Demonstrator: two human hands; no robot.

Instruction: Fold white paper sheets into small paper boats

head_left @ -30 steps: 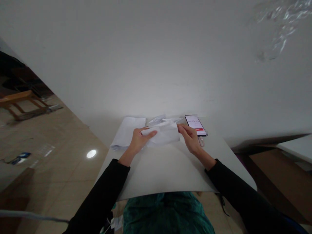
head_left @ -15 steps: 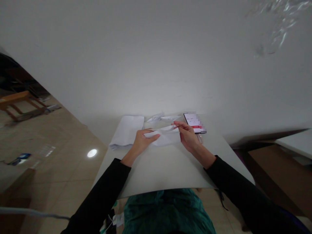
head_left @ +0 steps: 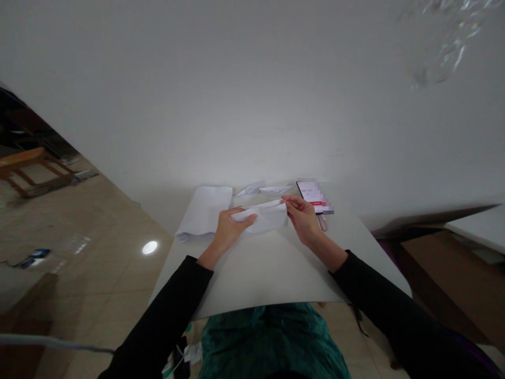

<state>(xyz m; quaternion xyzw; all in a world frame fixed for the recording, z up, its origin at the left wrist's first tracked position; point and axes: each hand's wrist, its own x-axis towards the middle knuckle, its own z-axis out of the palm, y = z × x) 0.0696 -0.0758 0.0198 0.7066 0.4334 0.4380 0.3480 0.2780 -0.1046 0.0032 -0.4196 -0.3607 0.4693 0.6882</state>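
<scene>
A white sheet of paper (head_left: 269,217), partly folded along its upper edge, is held up between my two hands just above the table. My left hand (head_left: 229,227) grips its left end, thumb on the near face and fingers behind. At the upper right corner, the fingertips of my right hand (head_left: 302,217) pinch the fold. Left of my left hand lies a folded stack of white paper (head_left: 205,210). Beyond the held sheet are two small folded paper pieces, one on the left (head_left: 251,188) and one on the right (head_left: 276,189).
A phone (head_left: 310,196) with a lit screen lies behind my right hand, a loop strap (head_left: 323,223) beside it. The white table (head_left: 272,284) meets a pale wall (head_left: 252,95). A cardboard box (head_left: 453,284) stands to the right, a wooden stool (head_left: 31,160) far left.
The fold along the sheet's upper edge looks flatter and straighter. My right fingers have drawn closer together at the corner, and both hands stay in nearly the same place.
</scene>
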